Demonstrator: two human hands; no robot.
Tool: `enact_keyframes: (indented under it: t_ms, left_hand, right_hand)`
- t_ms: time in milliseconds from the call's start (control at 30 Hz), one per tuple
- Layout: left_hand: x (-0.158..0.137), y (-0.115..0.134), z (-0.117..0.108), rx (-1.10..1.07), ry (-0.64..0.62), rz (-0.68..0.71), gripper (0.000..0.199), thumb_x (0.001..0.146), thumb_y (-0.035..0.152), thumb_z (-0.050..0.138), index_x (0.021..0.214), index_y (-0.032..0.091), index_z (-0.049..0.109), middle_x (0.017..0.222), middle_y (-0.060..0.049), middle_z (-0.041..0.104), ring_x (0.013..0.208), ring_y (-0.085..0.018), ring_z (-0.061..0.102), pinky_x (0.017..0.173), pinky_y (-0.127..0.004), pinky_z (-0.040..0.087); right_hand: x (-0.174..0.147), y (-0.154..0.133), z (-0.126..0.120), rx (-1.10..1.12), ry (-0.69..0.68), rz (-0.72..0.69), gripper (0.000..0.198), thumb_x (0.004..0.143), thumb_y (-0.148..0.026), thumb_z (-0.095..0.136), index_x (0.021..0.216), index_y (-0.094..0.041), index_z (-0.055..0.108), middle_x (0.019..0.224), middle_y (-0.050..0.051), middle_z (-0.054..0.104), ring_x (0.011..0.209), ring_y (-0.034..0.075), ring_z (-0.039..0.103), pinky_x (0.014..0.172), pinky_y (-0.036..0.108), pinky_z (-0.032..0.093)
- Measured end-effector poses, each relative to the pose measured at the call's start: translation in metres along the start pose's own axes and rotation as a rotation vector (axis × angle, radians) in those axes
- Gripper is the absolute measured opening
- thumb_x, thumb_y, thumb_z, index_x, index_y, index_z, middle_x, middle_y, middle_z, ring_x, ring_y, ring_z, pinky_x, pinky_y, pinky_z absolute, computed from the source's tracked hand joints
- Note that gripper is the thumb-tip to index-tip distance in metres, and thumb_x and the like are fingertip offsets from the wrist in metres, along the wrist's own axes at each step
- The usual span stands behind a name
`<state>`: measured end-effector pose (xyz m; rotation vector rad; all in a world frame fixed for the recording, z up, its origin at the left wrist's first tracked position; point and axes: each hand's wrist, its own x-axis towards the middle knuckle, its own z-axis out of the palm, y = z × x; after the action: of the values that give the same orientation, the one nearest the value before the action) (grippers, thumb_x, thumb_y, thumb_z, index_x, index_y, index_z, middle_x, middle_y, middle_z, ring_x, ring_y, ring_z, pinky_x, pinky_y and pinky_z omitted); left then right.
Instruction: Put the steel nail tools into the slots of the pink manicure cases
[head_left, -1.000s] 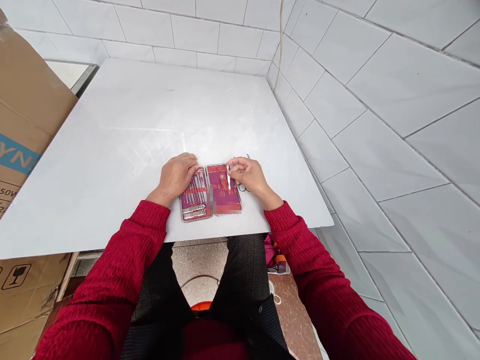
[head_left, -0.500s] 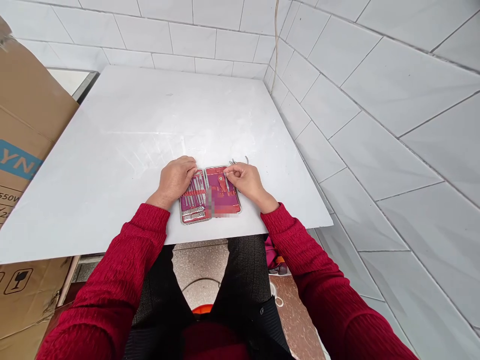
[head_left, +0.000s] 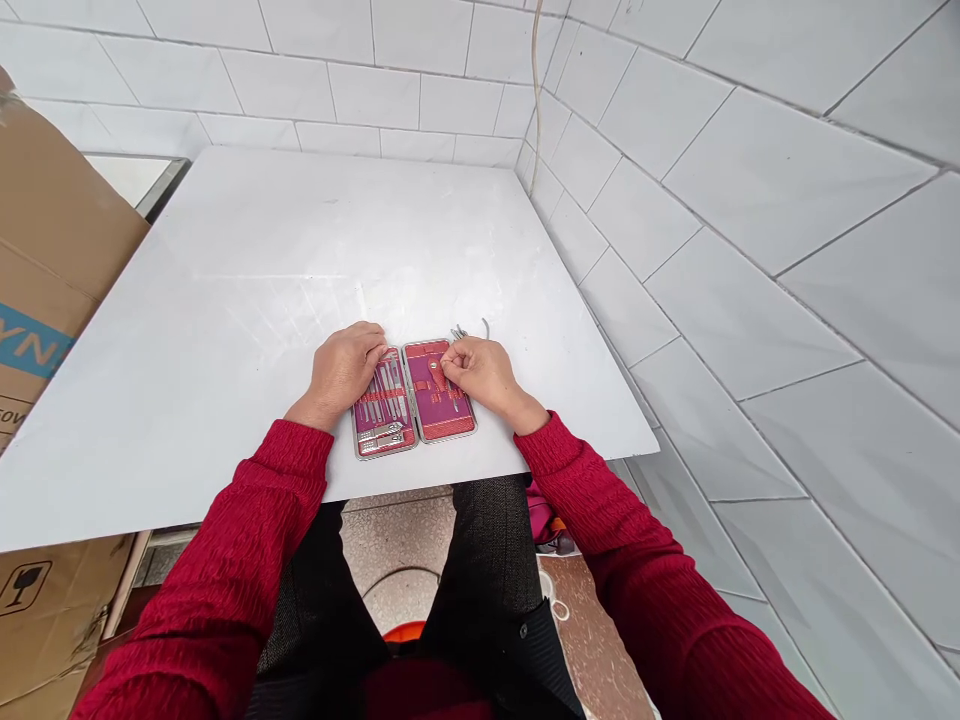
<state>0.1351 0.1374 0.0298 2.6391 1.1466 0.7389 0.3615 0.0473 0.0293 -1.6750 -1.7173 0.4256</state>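
An open manicure case (head_left: 448, 428) with a purple and red lining lies near the table's front edge. Slim metal tools (head_left: 384, 395) fill its left half, with nail clippers (head_left: 381, 437) below them. My left hand (head_left: 343, 368) is closed on that half's far left edge, fingertips partly hidden. My right hand (head_left: 481, 372) pinches over the right half, beside a red snap strap (head_left: 436, 372). A thin metal tool (head_left: 455, 405) shows its lower end under these fingers, at the small red loops; its upper part is hidden. Behind the right hand lie metal tools (head_left: 460, 331), partly covered.
The white tabletop (head_left: 300, 220) meets tiled walls (head_left: 750, 180) at the back and right. A cardboard box (head_left: 60, 200) stands at the left edge. A cable (head_left: 535, 90) hangs in the corner.
My right hand has moved down over the case's right half, and the thin tool's end now shows lower, by the loops. My left hand stays on the case. The view has shifted slightly.
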Motion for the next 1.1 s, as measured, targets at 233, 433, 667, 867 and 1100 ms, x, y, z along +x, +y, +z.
enact_keyframes:
  t_ms: [233, 433, 667, 867, 1100]
  left_hand:
    - [0.002, -0.001, -0.001, -0.006, -0.01, -0.005, 0.03, 0.097, 0.027, 0.045, 0.086, 0.022, 0.072, 0.117, -0.006, 0.073, 0.108, -0.026, 0.068, 0.08, -0.038, 0.054]
    - [0.002, -0.002, 0.0, 0.004, -0.004, -0.008, 0.029, 0.096, 0.025, 0.045, 0.086, 0.023, 0.072, 0.117, -0.005, 0.073, 0.107, -0.026, 0.068, 0.081, -0.038, 0.053]
    - [0.001, -0.002, -0.001, 0.007, -0.003, -0.005, 0.029, 0.096, 0.026, 0.045, 0.086, 0.023, 0.072, 0.115, -0.005, 0.074, 0.105, -0.026, 0.068, 0.076, -0.038, 0.052]
    - [0.001, -0.001, -0.001, 0.0, 0.0, -0.007, 0.029, 0.097, 0.027, 0.045, 0.086, 0.023, 0.072, 0.114, -0.005, 0.074, 0.107, -0.026, 0.068, 0.078, -0.038, 0.052]
    - [0.001, 0.0, -0.002, -0.001, -0.016, -0.005, 0.031, 0.098, 0.028, 0.044, 0.086, 0.022, 0.072, 0.115, -0.006, 0.074, 0.108, -0.027, 0.068, 0.081, -0.04, 0.053]
  right_hand:
    - [0.008, 0.014, -0.02, 0.043, 0.192, 0.088, 0.014, 0.085, -0.025, 0.062, 0.078, -0.02, 0.072, 0.075, 0.0, 0.07, 0.066, 0.014, 0.058, 0.064, 0.027, 0.042]
    - [0.016, 0.03, -0.049, -0.193, 0.367, 0.303, 0.016, 0.084, -0.025, 0.059, 0.075, -0.02, 0.071, 0.072, 0.001, 0.07, 0.068, 0.017, 0.059, 0.064, 0.028, 0.039]
    - [0.01, 0.023, -0.05, -0.274, 0.102, 0.328, 0.01, 0.081, -0.023, 0.064, 0.074, -0.022, 0.072, 0.08, -0.001, 0.075, 0.071, 0.015, 0.063, 0.061, 0.027, 0.036]
    - [0.01, 0.018, -0.05, -0.481, -0.02, 0.334, 0.016, 0.086, -0.024, 0.061, 0.076, -0.021, 0.073, 0.081, 0.004, 0.075, 0.076, 0.019, 0.064, 0.062, 0.028, 0.034]
    - [0.009, 0.018, -0.048, -0.488, 0.003, 0.266, 0.018, 0.086, -0.016, 0.055, 0.073, -0.019, 0.068, 0.079, 0.007, 0.074, 0.074, 0.019, 0.063, 0.064, 0.029, 0.036]
